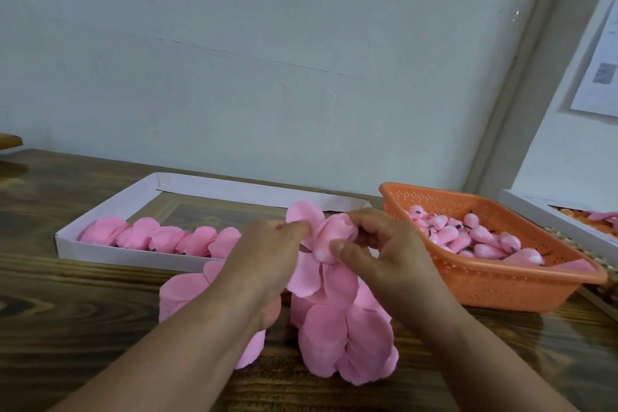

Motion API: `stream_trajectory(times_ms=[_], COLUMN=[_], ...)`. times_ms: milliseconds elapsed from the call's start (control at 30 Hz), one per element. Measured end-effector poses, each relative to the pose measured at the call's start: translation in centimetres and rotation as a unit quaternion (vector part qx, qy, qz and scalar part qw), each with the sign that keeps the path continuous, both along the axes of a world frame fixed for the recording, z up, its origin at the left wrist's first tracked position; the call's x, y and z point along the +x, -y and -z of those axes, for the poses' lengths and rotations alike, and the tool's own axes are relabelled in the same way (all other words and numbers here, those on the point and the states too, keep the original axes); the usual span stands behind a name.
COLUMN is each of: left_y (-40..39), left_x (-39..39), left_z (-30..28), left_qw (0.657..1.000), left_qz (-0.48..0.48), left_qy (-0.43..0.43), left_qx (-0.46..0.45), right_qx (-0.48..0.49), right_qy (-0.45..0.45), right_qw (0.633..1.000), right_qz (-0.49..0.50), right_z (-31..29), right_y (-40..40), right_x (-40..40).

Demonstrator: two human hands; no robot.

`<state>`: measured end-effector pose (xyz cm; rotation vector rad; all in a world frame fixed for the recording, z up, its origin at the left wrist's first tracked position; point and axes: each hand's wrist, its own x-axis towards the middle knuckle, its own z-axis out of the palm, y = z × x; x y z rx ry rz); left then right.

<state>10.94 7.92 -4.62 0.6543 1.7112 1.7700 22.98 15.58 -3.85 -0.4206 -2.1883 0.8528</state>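
Starting at the left of the frame, a white tray (100, 256) on the wooden table (67, 311) held a row of finished flowers (160, 237). Right of it, at lower centre, the left hand (267, 254) pinched the edge of a pink petal (309, 219) between thumb and fingertips. That petal lay against a bud (321, 254) with a white tip, held just above the petal stacks (347, 344) on the table. The right hand (384, 254) gripped the bud, thumb and curled fingers closed round it. Farther right, an orange basket (501, 281) held spare buds (485, 239).

The petal looked thin, limp and nearly weightless, likely to crease or slip, so a light fingertip pinch near its base seemed best. The bud appeared firmer, perhaps foam, and could take a steadier hold round its body.
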Motion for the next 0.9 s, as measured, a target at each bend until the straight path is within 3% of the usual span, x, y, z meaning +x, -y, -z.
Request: stream_trajectory(times_ms=[267,367,500,700,900], left_y=[-0.1,-0.1,-0.1,0.1,0.3], left_x=[0.0,-0.1,-0.1,0.2,0.1], left_z=[0.5,0.4,0.3,0.4,0.4], left_qw=[0.999,0.998,0.998,0.996,0.990], left_qz=[0.001,-0.023,-0.020,0.068,0.122], left_qy=[0.008,0.025,0.031,0.016,-0.064], left_qx=[0.045,0.050,0.059,0.052,0.041], right_qx=[-0.008,0.036,0.101,0.084,0.033], right_qy=[-0.047,-0.058,-0.083,0.009,-0.005], right_qw=[0.999,0.996,0.991,0.995,0.999], right_qz=[0.005,-0.052,-0.029,-0.048,-0.018], right_z=[0.5,0.5,1.1,0.4,0.4], right_y=[0.1,0.9,1.2,0.2,0.0], right_x=[-0.3,-0.3,-0.6,-0.2,-0.2])
